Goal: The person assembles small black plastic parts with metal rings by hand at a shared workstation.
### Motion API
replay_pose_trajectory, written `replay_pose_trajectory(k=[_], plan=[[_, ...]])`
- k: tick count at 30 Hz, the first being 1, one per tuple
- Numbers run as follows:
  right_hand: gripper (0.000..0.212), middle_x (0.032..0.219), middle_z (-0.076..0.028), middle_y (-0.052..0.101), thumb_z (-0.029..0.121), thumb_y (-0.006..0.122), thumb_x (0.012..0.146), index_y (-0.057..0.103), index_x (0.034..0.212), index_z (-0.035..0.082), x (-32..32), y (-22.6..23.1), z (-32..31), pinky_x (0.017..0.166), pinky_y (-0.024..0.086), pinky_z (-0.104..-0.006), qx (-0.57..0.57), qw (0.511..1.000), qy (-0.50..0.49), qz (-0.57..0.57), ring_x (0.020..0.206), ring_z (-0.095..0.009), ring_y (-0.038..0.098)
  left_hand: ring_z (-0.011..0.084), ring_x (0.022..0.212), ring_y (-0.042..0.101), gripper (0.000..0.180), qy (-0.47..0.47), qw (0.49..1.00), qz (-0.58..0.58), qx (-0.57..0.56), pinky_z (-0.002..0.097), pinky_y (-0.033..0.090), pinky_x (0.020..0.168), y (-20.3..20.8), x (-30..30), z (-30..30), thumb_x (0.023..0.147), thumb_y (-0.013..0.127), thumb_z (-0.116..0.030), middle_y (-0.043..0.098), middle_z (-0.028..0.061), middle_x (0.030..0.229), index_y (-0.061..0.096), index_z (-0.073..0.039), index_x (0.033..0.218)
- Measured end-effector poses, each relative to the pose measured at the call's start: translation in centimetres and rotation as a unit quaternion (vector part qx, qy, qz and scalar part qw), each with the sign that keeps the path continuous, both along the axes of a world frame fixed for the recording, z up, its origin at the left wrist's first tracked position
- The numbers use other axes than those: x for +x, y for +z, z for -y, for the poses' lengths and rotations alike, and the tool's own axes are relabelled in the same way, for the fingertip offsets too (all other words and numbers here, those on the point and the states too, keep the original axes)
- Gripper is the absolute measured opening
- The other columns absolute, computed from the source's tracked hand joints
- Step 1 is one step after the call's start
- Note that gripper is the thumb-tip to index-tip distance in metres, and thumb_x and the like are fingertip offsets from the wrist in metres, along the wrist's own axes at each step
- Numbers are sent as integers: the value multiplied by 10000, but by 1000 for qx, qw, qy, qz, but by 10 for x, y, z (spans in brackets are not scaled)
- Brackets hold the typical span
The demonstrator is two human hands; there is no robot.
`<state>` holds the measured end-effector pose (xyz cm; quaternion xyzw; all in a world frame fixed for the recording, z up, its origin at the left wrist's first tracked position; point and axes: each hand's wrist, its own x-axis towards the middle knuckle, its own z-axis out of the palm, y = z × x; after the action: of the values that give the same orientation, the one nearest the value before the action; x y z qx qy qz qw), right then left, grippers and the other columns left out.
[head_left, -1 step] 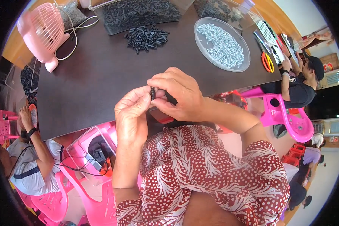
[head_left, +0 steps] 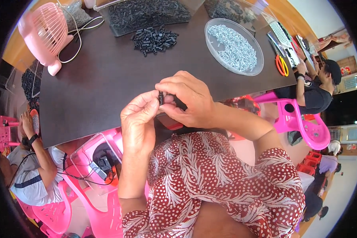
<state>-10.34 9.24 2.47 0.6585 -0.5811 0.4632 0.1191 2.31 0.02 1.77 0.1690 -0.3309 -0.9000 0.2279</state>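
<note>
A small black ribbed plastic piece (head_left: pixel 161 97) is held upright between both hands, just off the table's near edge. My left hand (head_left: pixel 141 113) pinches it between thumb and forefinger from the left. From the right, my right hand (head_left: pixel 190 99) closes its fingertips on the same piece, its other fingers curled. A dark patch shows inside the curl of the right hand, but whether it is another piece or shadow I cannot tell. Beyond the hands, a loose heap of similar black plastic pieces (head_left: pixel 154 41) lies on the dark table (head_left: pixel 95 95).
A round clear tray (head_left: pixel 220 59) holds many small silvery parts. Behind the heap stands a clear bin (head_left: pixel 146 18) of black pieces. A pink fan (head_left: pixel 47 35) with a white cord is at far left, orange-handled scissors (head_left: pixel 281 65) at right. Co-workers sit on both sides.
</note>
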Motion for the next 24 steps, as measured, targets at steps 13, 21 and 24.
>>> replay_pose_trajectory(k=[13, 21, 24], plan=[[487, 918, -135, 598, 12, 721, 568, 563, 1027, -22, 2, -1, -1, 612, 452, -333, 0, 999, -6, -35, 701, -259, 572, 234, 788, 643, 154, 30, 999, 21, -20, 312, 505, 763, -3, 3, -3, 800, 597, 28, 651, 169, 853, 614, 81, 944], [484, 877, -128, 584, -1, 713, 564, 550, 1018, -27, 0, -1, 1, 602, 443, -343, 11, 998, 0, -68, 683, -265, 558, 191, 744, 632, 153, 120, 981, 73, -131, 275, 510, 704, -11, 2, -7, 767, 626, 68, 656, 145, 845, 633, 70, 920], [478, 846, -124, 574, -21, 696, 561, 541, 1013, -32, -2, -1, 1, 588, 443, -341, 24, 998, 7, -66, 664, -262, 548, 179, 735, 626, 146, 107, 984, 73, -121, 269, 508, 703, -9, 0, -6, 762, 634, 67, 656, 137, 842, 635, 71, 909]])
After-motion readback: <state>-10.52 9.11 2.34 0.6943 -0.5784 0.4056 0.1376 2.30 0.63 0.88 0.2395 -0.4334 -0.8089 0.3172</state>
